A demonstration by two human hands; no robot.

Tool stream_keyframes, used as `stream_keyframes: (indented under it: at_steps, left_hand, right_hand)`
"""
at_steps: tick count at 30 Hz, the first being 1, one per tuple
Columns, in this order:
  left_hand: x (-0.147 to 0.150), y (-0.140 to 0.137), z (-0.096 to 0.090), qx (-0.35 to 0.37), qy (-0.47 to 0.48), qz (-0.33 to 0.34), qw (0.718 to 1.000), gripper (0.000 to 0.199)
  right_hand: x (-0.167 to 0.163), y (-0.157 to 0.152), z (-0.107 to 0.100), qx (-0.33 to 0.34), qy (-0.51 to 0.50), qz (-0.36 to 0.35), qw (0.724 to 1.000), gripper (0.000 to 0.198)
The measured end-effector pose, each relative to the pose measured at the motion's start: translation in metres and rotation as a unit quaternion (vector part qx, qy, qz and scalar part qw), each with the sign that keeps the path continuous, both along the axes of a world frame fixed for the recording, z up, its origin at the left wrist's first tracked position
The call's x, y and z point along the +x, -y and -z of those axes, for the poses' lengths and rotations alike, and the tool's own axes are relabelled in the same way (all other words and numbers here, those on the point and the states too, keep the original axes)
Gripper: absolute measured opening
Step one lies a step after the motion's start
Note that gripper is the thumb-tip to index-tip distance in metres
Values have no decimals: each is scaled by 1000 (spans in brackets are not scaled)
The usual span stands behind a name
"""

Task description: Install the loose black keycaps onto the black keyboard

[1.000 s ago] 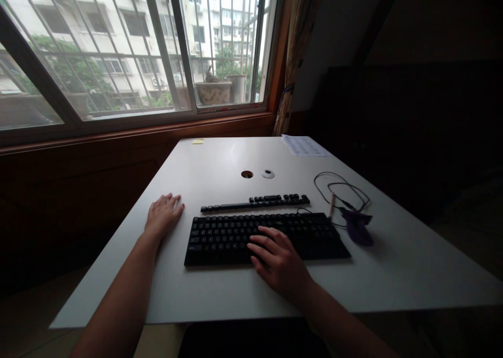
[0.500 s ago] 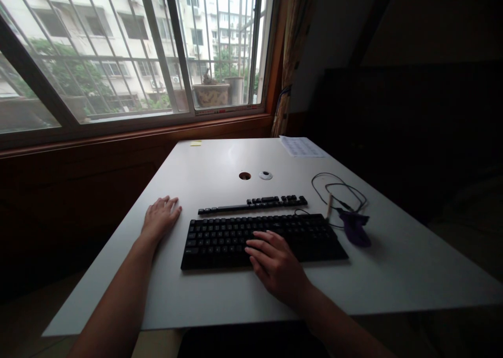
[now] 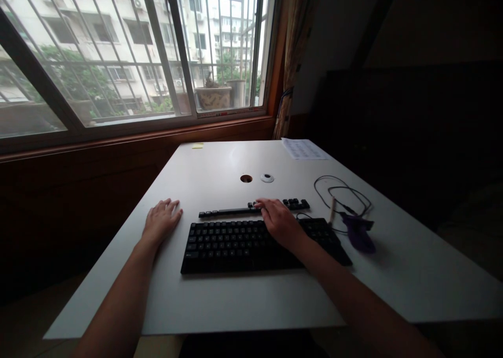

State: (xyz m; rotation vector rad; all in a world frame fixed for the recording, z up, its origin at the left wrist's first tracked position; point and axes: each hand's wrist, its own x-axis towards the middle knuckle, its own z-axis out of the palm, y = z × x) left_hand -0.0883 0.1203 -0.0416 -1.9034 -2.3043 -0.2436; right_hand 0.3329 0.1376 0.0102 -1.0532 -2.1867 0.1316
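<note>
A black keyboard (image 3: 228, 242) lies on the white table, with bare dark areas along its lower part and right side. Behind it is a row of loose black keycaps (image 3: 301, 205), among them a long bar (image 3: 231, 211). My right hand (image 3: 281, 224) reaches over the keyboard to this row. Its fingers are bent and drawn together at the small keycaps; whether one is between the fingertips is hidden. Flat on the tabletop, left of the keyboard, rests my left hand (image 3: 161, 219), fingers spread and holding nothing.
Right of the keyboard lie a purple cloth-like item (image 3: 359, 235), a thin light stick (image 3: 332, 208) and a looped black cable (image 3: 365, 195). Farther back are a round hole (image 3: 246, 179), a white ring cover (image 3: 267, 178), a printed sheet (image 3: 304, 149) and a yellow note (image 3: 197, 145).
My right hand has moved from above the middle of the keyboard, away from me, to the loose keycaps. My left hand has stayed in place. The view has shifted slightly.
</note>
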Motion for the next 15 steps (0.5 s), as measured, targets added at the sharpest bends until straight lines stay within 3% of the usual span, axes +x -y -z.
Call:
stream_keyframes:
  at_steps: [5, 15]
  left_hand:
    - [-2, -1, 1, 0, -2, 4, 1000, 58]
    - [-3, -1, 3, 5, -6, 3, 1000, 57]
  right_hand:
    - [-6, -30, 10, -13, 63, -5, 998, 35]
    - [-13, -39, 16, -54, 126, -5, 991, 38]
